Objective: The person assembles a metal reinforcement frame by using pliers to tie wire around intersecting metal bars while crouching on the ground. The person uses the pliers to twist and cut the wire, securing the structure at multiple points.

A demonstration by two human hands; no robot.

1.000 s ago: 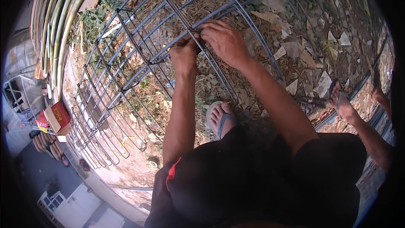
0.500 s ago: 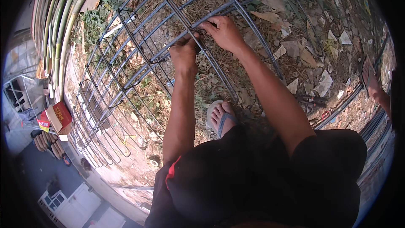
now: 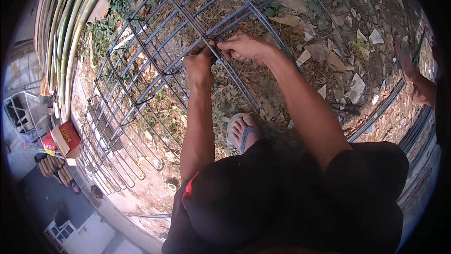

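A cage of dark steel reinforcing bars (image 3: 235,84) with bent stirrups (image 3: 141,102) stands over the ground in front of me. At a crossing of the bars, my left hand (image 3: 199,64) is closed, its fingertips against the doubled stirrup bar. My right hand (image 3: 246,48) is just to the right of that bar, fingers curled and pinched together, its tips close to the left hand's. Whatever the two hands pinch is too small or hidden to make out. My sandalled foot (image 3: 244,132) is on the ground below the crossing.
Bamboo poles (image 3: 66,33) lean at the upper left, above an open red carton (image 3: 66,140). Broken tile pieces (image 3: 355,88) and dry leaves litter the right. Another person's arm (image 3: 419,81) shows at the right edge, near long dark rods (image 3: 418,132).
My right hand has come down toward me, its fingers now curled and nearer the left hand. The cage sits slightly further left in view. The other person's arm at the right edge has shifted.
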